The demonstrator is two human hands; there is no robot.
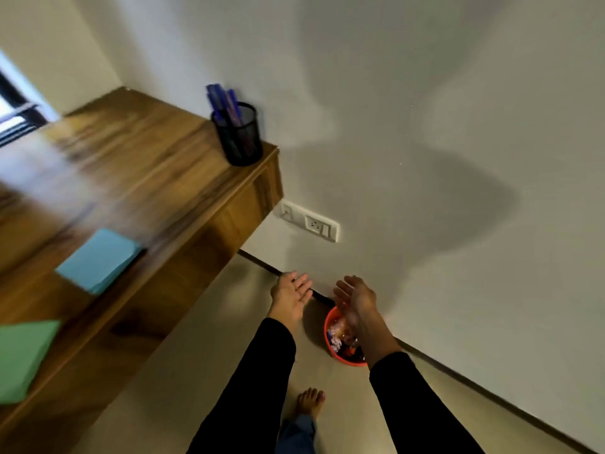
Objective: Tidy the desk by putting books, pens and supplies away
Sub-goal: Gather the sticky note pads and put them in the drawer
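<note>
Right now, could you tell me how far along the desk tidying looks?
Done: blue pens stand in the black mesh holder at the desk corner. In hand: nothing; the left hand and right hand are open above the orange bin on the floor, which holds scraps. Left: the blue pad and the green pad lie on the desk.

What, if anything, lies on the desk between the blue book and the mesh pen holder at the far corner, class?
Nothing visible does. The blue book lies near the desk's front edge, and the pen holder stands at the far corner by the wall. The wood between them looks bare, though that stretch is motion-blurred. Both hands are off the desk, over the orange bin.
</note>
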